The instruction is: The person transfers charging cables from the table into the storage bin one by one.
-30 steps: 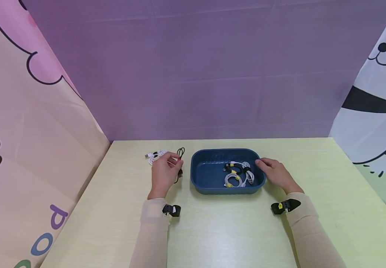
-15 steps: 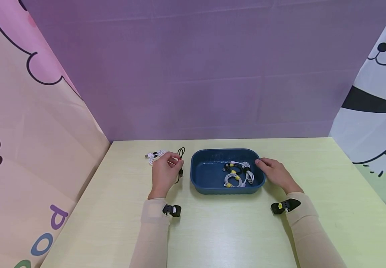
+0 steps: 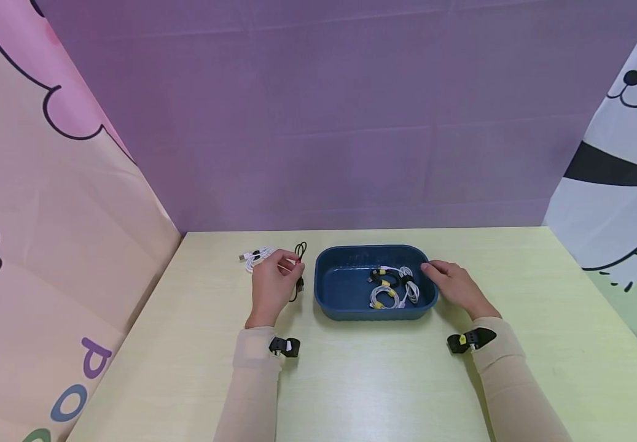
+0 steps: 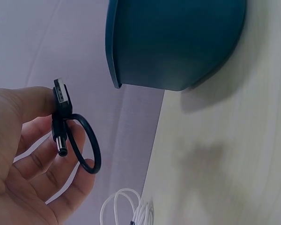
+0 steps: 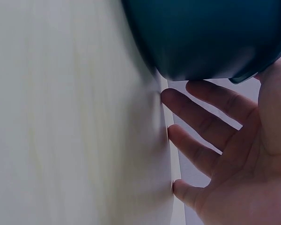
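Note:
My left hand (image 3: pixel 272 288) pinches a bundled black USB cable (image 3: pixel 300 249) between thumb and fingers, raised above the table. In the left wrist view the black cable (image 4: pixel 86 129) shows a USB-A plug, a round barrel plug and one loop hanging beside the fingers. Right of it stands a blue plastic basin (image 3: pixel 346 314), holding a coiled white cable (image 3: pixel 372 299) with yellow ties, a dark cable (image 3: pixel 375 275) and another white bundle (image 3: pixel 411 290). My right hand (image 3: pixel 457 286) grips the basin's right rim, thumb over the edge; the other fingers (image 5: pixel 201 119) spread along the outside.
Just behind my left hand, a white cable bundle (image 3: pixel 254 259) lies on the light wooden table (image 3: pixel 368 380). A purple cloth (image 3: pixel 351 123) rises at the table's back edge, with printed cloths (image 3: pixel 64 233) at the sides.
My left hand has shifted very slightly to the right with the black USB cable in its fingers. My right hand and the basin have stayed in place.

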`<state>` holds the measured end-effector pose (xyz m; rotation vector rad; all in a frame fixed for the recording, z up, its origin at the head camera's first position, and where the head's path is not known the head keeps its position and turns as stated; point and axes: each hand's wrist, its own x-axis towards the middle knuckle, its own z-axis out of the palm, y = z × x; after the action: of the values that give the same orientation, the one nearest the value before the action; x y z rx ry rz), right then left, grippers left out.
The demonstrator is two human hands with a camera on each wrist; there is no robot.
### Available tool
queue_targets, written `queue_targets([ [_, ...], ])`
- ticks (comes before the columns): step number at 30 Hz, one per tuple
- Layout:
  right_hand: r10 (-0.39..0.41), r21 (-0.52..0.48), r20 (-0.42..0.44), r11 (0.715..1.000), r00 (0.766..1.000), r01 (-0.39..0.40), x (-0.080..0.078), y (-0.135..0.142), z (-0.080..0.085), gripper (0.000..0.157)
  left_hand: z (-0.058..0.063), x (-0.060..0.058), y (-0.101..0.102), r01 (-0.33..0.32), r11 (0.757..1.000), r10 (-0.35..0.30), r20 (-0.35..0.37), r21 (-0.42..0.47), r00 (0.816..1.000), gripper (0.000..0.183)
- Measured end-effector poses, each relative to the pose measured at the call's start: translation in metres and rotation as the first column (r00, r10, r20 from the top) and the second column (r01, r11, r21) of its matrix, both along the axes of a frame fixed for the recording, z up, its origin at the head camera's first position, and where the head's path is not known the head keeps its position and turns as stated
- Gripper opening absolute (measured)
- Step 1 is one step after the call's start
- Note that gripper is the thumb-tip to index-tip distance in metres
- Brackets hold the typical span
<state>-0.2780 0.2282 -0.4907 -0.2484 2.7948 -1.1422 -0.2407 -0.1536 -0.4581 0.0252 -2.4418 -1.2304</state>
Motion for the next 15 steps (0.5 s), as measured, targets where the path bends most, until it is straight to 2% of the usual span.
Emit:
queue_targets([
  [15,-0.003,-0.017,0.009,1.000,1.000,0.003,0.0015,-0.0012,0.0020,0.064,0.0023,0.0010,0.0064,0.031,0.999,-0.031,-0.006,0.031,0.999,0.015],
])
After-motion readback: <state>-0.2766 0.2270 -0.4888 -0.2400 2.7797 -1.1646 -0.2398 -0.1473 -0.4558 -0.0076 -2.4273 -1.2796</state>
